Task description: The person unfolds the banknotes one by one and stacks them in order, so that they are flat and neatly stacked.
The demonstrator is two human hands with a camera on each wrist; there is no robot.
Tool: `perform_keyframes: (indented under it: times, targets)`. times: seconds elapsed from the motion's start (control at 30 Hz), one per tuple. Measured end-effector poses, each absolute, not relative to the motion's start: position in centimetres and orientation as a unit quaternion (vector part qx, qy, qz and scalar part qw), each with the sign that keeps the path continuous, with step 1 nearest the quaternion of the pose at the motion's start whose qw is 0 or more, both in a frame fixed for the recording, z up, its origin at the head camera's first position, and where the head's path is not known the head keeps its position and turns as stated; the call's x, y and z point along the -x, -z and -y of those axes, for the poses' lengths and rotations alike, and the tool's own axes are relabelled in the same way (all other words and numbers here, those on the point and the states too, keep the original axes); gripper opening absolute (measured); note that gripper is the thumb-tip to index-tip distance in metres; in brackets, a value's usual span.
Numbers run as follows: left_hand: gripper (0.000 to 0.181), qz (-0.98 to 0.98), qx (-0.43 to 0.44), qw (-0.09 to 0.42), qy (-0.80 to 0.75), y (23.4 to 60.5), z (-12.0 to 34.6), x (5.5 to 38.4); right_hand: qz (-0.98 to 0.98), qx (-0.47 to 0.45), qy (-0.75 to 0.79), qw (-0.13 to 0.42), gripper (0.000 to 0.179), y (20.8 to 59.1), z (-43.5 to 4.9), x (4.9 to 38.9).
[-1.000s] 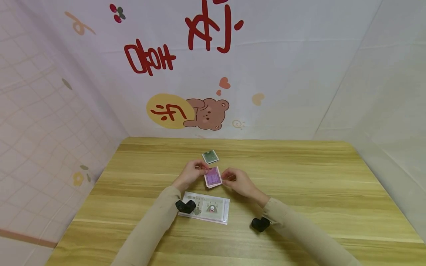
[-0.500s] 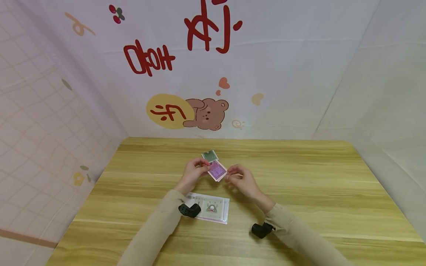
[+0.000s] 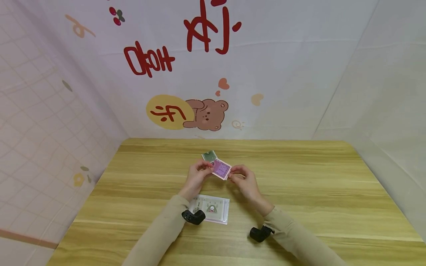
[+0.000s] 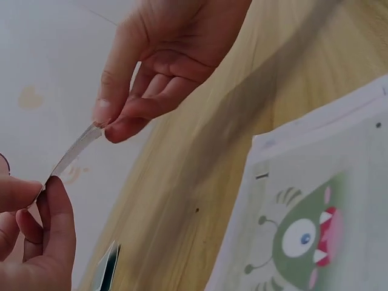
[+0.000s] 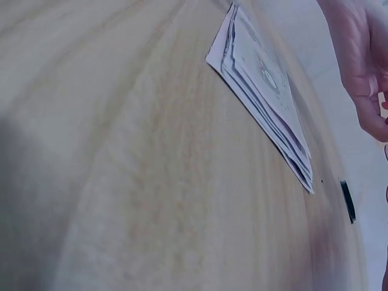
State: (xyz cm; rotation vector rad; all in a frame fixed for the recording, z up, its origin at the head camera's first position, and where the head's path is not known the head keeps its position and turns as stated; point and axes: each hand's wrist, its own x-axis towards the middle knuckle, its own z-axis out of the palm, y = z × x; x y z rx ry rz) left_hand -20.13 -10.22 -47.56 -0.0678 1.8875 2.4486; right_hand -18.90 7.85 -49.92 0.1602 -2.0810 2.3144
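Observation:
A small purple folded paper note [image 3: 221,169] with a white border is held up over the table between both hands. My left hand [image 3: 197,177] pinches its left corner, and my right hand [image 3: 245,181] grips the right edge between thumb and fingers. Seen edge-on in the left wrist view, the purple note [image 4: 76,148] bows slightly between the two sets of fingertips. Behind it lies a small green folded note [image 3: 209,156], partly covered by the purple one in the head view.
A stack of larger printed notes [image 3: 214,210] with a "1" and a green monster lies nearer the body, partly hidden by the left wrist. Each wrist wears a black camera [image 3: 193,217]. The wooden table [image 3: 299,177] meets a patterned cloth wall [image 3: 283,81] at its back edge.
Both hands have lifted the purple note and moved it right and slightly away, turning it clockwise. It now overlaps the green note in view; the stack has stayed put.

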Motion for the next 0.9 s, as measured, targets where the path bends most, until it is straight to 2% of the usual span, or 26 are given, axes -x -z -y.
perform_keyframes:
  times: [0.23,0.47,0.6,0.7,0.9]
  targets:
    - [0.017,-0.676,0.007,0.025,-0.736,48.0,9.9,19.5,0.657,-0.035,-0.753,0.028,0.024,49.9,-7.9,18.8]
    - [0.014,-0.781,-0.086,0.01,-0.619,47.5,9.2,18.4,0.665,-0.087,-0.74,0.04,0.026,49.7,-7.9,18.3]
    - [0.015,-0.819,-0.138,-0.025,-0.557,47.3,8.8,18.1,0.671,-0.121,-0.729,0.058,0.026,49.8,-7.9,18.2]
    - [0.018,-0.824,-0.154,-0.045,-0.543,47.2,8.7,18.1,0.67,-0.13,-0.729,0.062,0.026,49.9,-8.0,18.1]
    - [0.018,-0.808,-0.161,-0.052,-0.564,47.1,8.6,18.1,0.677,-0.13,-0.722,0.065,0.025,49.9,-8.1,17.8]
